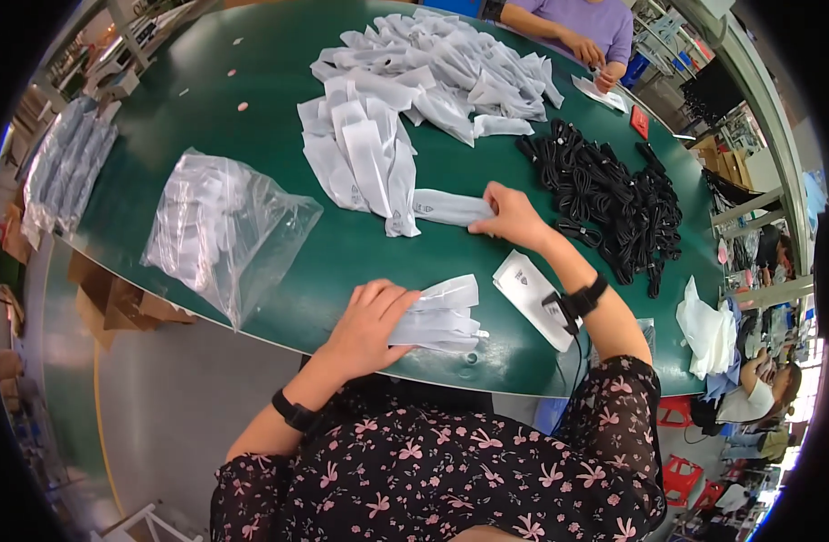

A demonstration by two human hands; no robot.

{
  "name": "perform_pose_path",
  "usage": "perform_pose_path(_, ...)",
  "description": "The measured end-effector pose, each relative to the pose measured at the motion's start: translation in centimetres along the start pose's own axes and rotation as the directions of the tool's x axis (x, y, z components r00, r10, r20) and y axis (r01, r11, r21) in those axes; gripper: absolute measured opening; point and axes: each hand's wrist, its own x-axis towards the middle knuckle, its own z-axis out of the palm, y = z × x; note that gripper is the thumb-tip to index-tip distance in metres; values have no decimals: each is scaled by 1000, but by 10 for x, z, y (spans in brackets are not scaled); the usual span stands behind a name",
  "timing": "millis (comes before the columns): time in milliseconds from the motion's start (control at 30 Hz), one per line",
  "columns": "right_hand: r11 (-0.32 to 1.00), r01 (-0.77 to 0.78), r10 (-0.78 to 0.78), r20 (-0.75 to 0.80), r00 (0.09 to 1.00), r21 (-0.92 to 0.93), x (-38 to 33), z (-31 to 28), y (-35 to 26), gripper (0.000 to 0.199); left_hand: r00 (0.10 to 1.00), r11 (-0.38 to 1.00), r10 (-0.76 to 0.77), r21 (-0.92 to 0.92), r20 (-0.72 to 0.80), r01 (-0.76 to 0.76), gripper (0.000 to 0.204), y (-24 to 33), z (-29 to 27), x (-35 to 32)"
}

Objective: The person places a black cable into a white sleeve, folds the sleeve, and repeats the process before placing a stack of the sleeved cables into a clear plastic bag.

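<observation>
Frosted white sleeves (446,207): right hand (515,219) pinching one; left hand (371,316), grip unclear, near front edge of green worktop (360,257); grey floor (197,406).

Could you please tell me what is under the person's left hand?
Frosted white pouches lie partly under the left hand, their right ends showing; their left ends, and anything else beneath the palm, are covered.

Green table (161,117): one
White pouches (450,72): dozens — overlapping
Black cables (604,199) near right edge: many — too tangled to count
Broad clear bag (270,217) at near-left edge: one
Pink bits (243,107): two
Red object (640,121) near far-right edge: one
</observation>
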Motion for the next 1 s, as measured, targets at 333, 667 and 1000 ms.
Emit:
perform_pose_path(333,954,284,-300,257,919,96,-66,40,-32,28,991,997,64,60,-119,-57,67,6,0,-1)
perform_pose_path(667,678,698,-734,-161,660,-230,52,24,-50,37,994,996,85,-1,-70,-86,75,6,4,-1)
perform_pose_path(1000,913,348,-357,-4,934,-214,15,32,-16,18,993,999,27,-26,-116,-30,80,2,2,2)
